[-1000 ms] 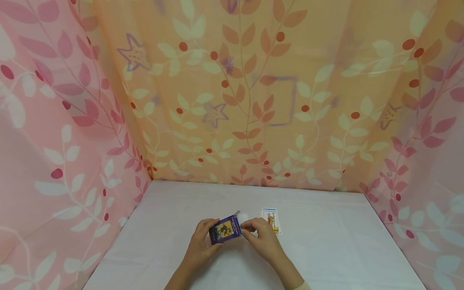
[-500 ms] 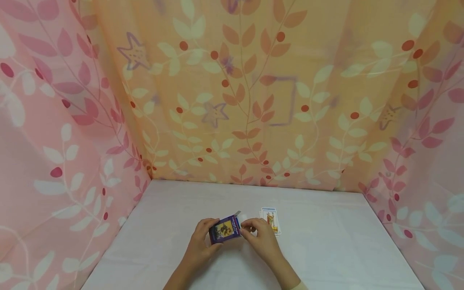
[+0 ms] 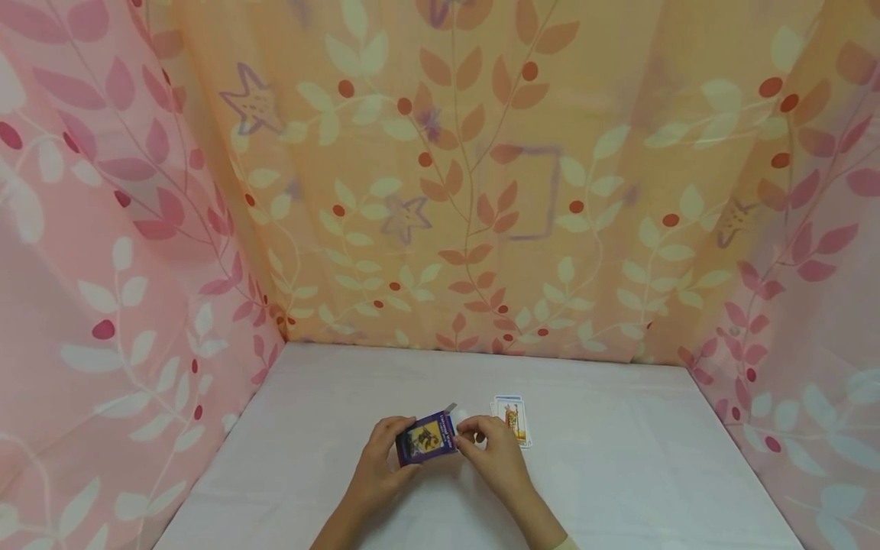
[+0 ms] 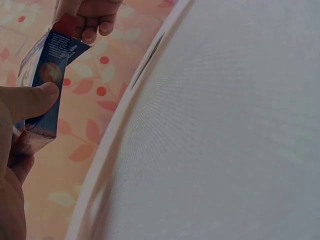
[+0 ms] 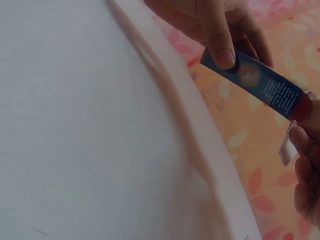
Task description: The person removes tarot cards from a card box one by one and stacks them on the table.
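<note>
In the head view, a dark purple card box (image 3: 426, 439) with a yellow picture is held up over the table, tilted. My left hand (image 3: 381, 458) grips its left end, with the thumb along one narrow side, as the left wrist view shows. At the other end the box is open, and a flap (image 4: 77, 51) sticks out there. The fingers of my right hand (image 3: 498, 454) pinch at this open end; the right wrist view has the box (image 5: 250, 77) with a pale flap (image 5: 288, 145) hanging beside those fingertips. What lies inside the box is hidden.
A small pile of picture cards (image 3: 514, 420) lies face up on the white-covered table (image 3: 619, 458), just behind my right hand and partly covered by it. Patterned curtains (image 3: 412, 267) with leaves and berries enclose the back and both sides.
</note>
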`<state>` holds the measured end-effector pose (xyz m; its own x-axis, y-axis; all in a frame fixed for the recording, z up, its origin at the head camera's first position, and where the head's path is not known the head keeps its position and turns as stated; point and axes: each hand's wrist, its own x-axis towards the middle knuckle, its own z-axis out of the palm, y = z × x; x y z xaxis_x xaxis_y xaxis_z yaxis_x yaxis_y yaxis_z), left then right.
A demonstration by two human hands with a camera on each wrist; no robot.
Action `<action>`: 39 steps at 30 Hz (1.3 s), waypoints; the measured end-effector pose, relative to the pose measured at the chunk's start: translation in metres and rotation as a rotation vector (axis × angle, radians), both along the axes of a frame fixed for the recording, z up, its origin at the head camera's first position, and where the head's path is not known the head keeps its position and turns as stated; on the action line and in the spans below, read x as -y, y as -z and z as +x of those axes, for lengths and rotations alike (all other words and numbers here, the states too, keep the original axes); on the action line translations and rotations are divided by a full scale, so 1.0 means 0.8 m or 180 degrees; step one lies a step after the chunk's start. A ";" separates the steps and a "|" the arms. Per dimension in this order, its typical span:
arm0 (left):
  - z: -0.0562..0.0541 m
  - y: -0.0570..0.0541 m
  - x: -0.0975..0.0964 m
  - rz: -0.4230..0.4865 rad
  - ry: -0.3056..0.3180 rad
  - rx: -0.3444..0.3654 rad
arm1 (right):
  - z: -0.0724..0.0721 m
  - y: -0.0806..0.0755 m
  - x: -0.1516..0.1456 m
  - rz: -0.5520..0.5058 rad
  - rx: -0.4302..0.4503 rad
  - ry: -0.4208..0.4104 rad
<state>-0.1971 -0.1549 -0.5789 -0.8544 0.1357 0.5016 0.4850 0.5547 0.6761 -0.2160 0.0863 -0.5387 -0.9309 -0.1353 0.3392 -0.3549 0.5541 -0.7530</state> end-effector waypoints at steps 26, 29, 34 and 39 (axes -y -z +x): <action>0.000 0.000 -0.001 -0.0002 -0.0071 0.0116 | -0.003 -0.016 -0.016 -0.0164 0.0125 0.0080; 0.000 0.000 -0.001 0.0008 -0.0083 0.0122 | -0.004 -0.020 -0.021 -0.0238 0.0156 0.0108; -0.002 -0.002 -0.001 0.0011 -0.0097 0.0137 | -0.008 -0.028 -0.033 -0.0391 0.0172 0.0150; 0.000 -0.002 -0.001 -0.0004 -0.0127 0.0157 | -0.007 -0.035 -0.043 -0.0478 0.0178 0.0203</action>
